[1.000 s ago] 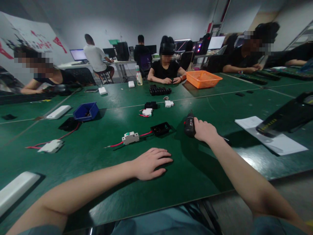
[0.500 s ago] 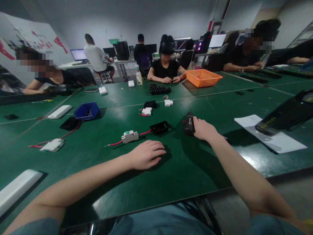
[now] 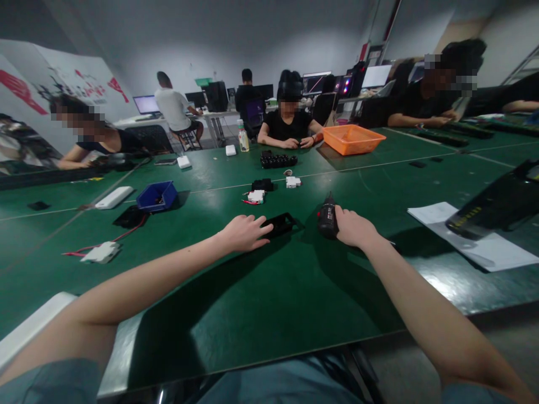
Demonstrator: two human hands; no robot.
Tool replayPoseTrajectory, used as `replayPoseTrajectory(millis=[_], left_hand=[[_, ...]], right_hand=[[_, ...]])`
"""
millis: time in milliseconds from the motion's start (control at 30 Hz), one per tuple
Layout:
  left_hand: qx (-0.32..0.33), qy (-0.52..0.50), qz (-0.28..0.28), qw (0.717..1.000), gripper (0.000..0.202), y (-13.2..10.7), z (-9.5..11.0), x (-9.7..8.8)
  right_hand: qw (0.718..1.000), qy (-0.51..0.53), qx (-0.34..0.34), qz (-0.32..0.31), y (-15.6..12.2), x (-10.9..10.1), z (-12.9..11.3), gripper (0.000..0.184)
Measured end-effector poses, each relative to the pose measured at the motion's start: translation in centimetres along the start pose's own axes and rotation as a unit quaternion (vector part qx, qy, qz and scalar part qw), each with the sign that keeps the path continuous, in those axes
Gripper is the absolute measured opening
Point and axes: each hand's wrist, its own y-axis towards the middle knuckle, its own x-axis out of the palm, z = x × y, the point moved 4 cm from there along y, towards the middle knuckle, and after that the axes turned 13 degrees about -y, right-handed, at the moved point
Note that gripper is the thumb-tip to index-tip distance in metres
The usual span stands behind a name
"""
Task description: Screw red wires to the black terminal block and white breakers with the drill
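My left hand (image 3: 245,232) reaches across the table, its fingers spread at the left end of a small open black plastic box (image 3: 281,224). A fingertip overlaps the box's edge; whether it presses on it I cannot tell. The white circuit breaker with red wires, joined to that box, is hidden beneath my hand and wrist. My right hand (image 3: 352,226) is closed around a black cordless screwdriver (image 3: 327,220), its tip pointing away from me, low over the green table. Farther off lie a white breaker with red leads (image 3: 256,196) and another white breaker (image 3: 292,182).
To the left are a blue bin (image 3: 156,196) and a wired breaker (image 3: 101,252). At right, a dark tumbler-like object (image 3: 484,205) stands over white paper (image 3: 505,247). An orange basket (image 3: 352,140) sits beside a co-worker (image 3: 290,120) across the table.
My left hand has moved forward, covering the breaker and reaching the black box. My right hand keeps hold of the screwdriver in nearly the same place. The view has shifted slightly.
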Motion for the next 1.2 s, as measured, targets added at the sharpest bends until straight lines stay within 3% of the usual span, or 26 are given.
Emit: replayPoseTrajectory(millis=[233,500,633,867,1200], left_hand=[[-0.025,0.01,-0.005,1.0,0.052,0.3,-0.2,0.7],[-0.101,0.051,-0.013,0.994,0.059,0.3,0.2,2.0],[-0.101,0.063,0.0,0.993,0.052,0.3,0.1,2.2],[-0.104,0.062,0.011,0.993,0.047,0.0,-1.1,2.9],[-0.208,0.039,0.018,0.977,0.048,-2.0,-2.7,2.9]], right_hand=[[1.0,-0.006,-0.005,0.007,0.0,-0.1,0.0,0.072],[1.0,-0.012,-0.005,0.015,0.1,-0.1,-0.1,0.071],[1.0,-0.004,-0.005,0.013,0.2,0.0,0.0,0.072],[1.0,0.002,-0.002,0.008,0.1,-0.1,0.0,0.073],[1.0,0.005,-0.004,0.006,0.2,0.0,0.1,0.074]])
